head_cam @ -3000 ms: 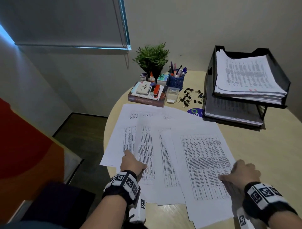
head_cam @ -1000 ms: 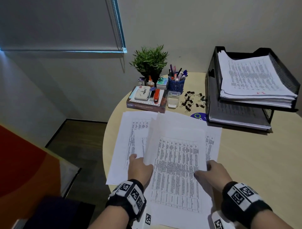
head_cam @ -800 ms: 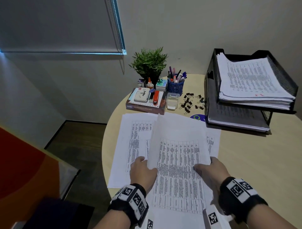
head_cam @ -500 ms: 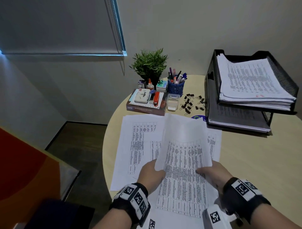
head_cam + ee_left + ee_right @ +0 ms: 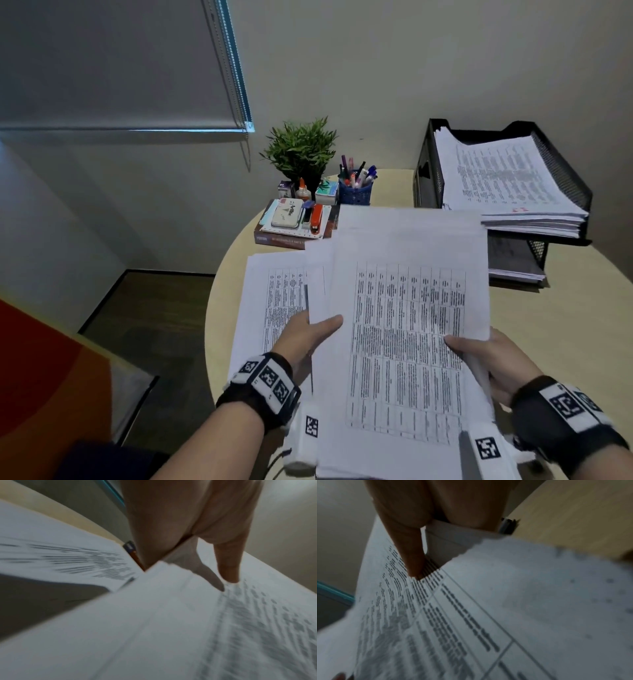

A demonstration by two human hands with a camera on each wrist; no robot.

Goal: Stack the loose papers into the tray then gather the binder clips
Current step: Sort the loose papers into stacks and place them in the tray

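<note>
Papers (image 5: 407,308) are up off the table (image 5: 565,325) now, a loose bundle held at both side edges: left hand (image 5: 305,337) has its thumb on top and fingers underneath on the left edge, right hand (image 5: 493,359) pinches the right edge the same way, so both are clamped on the bundle. Honestly the sheets aren't squared at all, you can see one poking out on the left side, so if they carry it like this a page could slide out or the whole thing could sag in the middle. Another sheet (image 5: 270,301) lies flat on the table to the left and could easily get forgotten. The black tray (image 5: 561,164) on the far right already has a thick pile in the top tier, so dropping an uneven bundle on it might make it slump over the front lip. Compared with three seconds ago, when the pages were fanned across the table under flat hands, they're now gathered and lifted, and the bundle hides the binder clips that were showing by the pen cup (image 5: 356,192).
</note>
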